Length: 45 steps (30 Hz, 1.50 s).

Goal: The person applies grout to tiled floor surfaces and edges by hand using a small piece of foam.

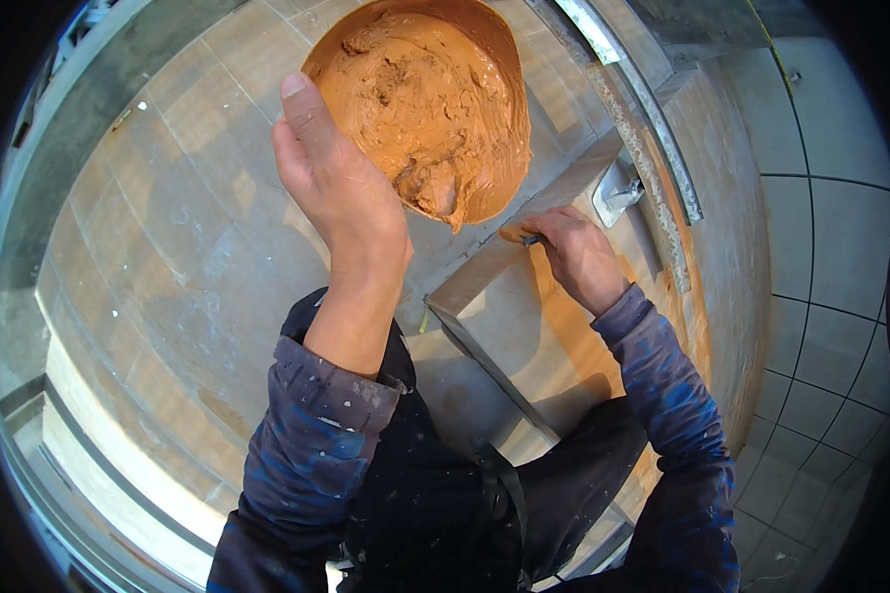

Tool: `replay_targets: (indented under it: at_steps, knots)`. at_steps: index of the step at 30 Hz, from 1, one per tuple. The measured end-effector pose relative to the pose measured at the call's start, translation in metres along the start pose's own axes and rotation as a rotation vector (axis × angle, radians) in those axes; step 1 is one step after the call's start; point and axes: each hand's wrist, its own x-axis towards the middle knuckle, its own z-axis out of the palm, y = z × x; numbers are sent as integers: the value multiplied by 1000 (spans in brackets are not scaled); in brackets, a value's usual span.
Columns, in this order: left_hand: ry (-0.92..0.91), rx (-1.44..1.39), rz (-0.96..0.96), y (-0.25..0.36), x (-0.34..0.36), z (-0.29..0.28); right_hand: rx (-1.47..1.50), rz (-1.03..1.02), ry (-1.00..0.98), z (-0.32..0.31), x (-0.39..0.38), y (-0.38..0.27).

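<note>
My left hand (pixel 341 193) grips an orange-brown bowl (pixel 520 109) from its left side, thumb against the rim. Thick orange-brown paste (pixel 420 89) fills the bowl, and a lump of it hangs over the near rim. Lower and to the right, my right hand (pixel 580 255) is closed round a small tool (pixel 532 239) with a dark part showing; its exact kind is mostly hidden by my fingers. Orange colour shows at the tool's end, next to the edge of a tiled ledge (pixel 483 269). An orange band (pixel 576 331) runs along the ledge's surface below this hand.
Beyond my right hand lies a metal trowel-like tool (pixel 618 194). Long metal bars (pixel 653 119) stretch past it on the right. Wood-look tiles (pixel 158 257) cover the floor at left, with small white bits on them. Pale square tiles (pixel 841 247) are at far right.
</note>
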Motion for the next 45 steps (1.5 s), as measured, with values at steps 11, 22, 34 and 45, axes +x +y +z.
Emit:
replay_targets:
  at_steps: [11, 22, 34, 45]
  knots:
    - [2, -1, -6, 0, -7, 6, 34, 64, -105, 14, -39, -11]
    - [-68, -26, -21, -10, -31, 14, -305, -56, -341, 28, 10, 62]
    - [-62, -37, -9, 0, -31, 9, -32, 71, 18, 11, -39, 19]
    - [-42, -35, 6, 1, -46, 10, -55, 173, 185, -3, -50, 31]
